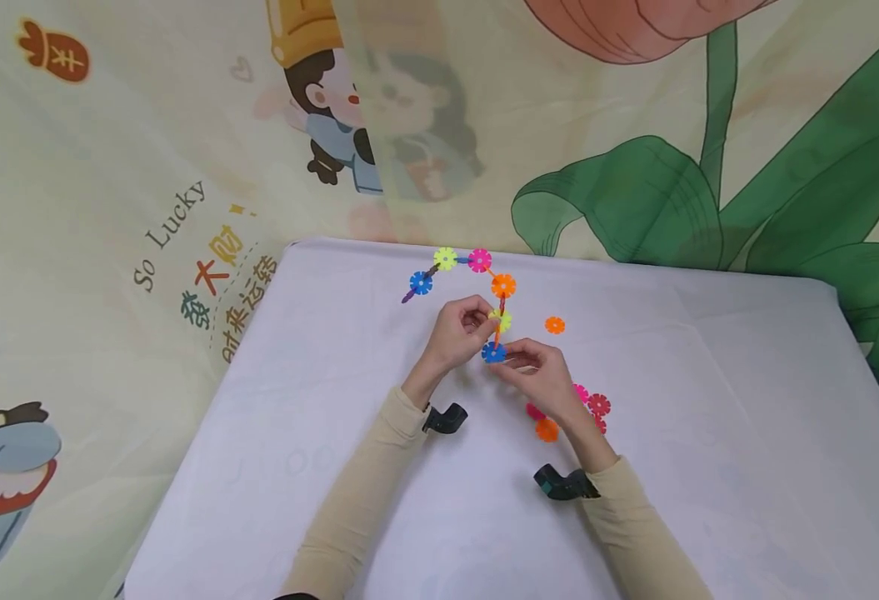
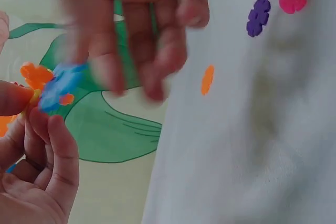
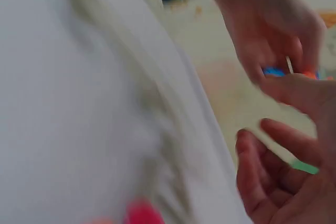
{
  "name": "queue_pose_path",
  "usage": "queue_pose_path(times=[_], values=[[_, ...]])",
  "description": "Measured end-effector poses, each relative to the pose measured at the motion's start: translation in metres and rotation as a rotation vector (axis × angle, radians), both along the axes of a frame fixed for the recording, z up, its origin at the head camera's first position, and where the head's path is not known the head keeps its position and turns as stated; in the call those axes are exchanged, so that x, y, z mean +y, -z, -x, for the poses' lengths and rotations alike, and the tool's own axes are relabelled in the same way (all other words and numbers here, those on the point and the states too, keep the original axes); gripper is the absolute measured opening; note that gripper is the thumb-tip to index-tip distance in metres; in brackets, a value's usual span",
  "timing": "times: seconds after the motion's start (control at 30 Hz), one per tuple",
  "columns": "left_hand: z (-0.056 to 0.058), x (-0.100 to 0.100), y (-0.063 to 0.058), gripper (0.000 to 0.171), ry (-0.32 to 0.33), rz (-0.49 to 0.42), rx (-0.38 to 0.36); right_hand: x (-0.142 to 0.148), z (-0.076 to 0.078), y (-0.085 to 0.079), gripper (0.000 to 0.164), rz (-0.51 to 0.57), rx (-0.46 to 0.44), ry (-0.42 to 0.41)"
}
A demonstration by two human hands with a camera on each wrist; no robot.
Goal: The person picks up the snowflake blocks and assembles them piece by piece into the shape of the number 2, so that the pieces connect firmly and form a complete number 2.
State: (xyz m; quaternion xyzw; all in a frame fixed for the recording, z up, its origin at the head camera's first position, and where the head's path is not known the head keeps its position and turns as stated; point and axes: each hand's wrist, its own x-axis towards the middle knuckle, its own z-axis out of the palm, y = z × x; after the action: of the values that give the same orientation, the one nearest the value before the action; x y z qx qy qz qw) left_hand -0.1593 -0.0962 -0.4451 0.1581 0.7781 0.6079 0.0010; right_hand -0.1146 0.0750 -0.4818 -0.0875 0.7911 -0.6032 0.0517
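A chain of notched plastic snowflake discs arches over the far part of the table, with a blue disc [image 1: 421,283] near its far left end. My left hand [image 1: 457,333] pinches the chain at a yellow disc [image 1: 506,321] near its near end. The lowest link is another blue disc [image 1: 493,352], with an orange disc [image 2: 37,76] edge-on beside it in the left wrist view. The thumb and forefinger of my right hand [image 1: 544,379] are at that blue disc and appear to pinch its edge; blur hides the exact contact. Its other fingers are loosely bent.
A loose orange disc [image 1: 555,325] lies right of the chain. More loose discs, pink, red, orange [image 1: 547,430] and purple [image 2: 258,17], lie below my right forearm. The white-covered table [image 1: 709,417] ends at a printed cloth backdrop [image 1: 207,108].
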Motion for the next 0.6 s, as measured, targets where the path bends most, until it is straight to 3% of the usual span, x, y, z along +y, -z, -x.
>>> queue_pose_path(times=[0.1,0.17,0.3,0.47,0.6], values=[[0.0,-0.002,0.0,0.004,-0.005,0.029,-0.008,0.026,0.002,0.002,0.034,-0.319,0.041,-0.068],[0.0,-0.004,-0.001,0.005,-0.015,0.034,-0.017,0.039,0.002,0.003,0.036,-0.448,0.046,-0.12],[0.002,-0.007,-0.001,0.005,-0.02,0.022,-0.02,0.056,0.001,0.008,0.036,-0.53,0.032,-0.198],[0.003,-0.008,0.0,0.006,-0.021,0.015,-0.027,0.067,-0.006,0.014,0.042,-0.573,0.034,-0.205],[0.003,-0.008,0.002,0.006,-0.037,0.009,-0.039,0.059,-0.014,0.019,0.042,-0.574,0.07,-0.219]])
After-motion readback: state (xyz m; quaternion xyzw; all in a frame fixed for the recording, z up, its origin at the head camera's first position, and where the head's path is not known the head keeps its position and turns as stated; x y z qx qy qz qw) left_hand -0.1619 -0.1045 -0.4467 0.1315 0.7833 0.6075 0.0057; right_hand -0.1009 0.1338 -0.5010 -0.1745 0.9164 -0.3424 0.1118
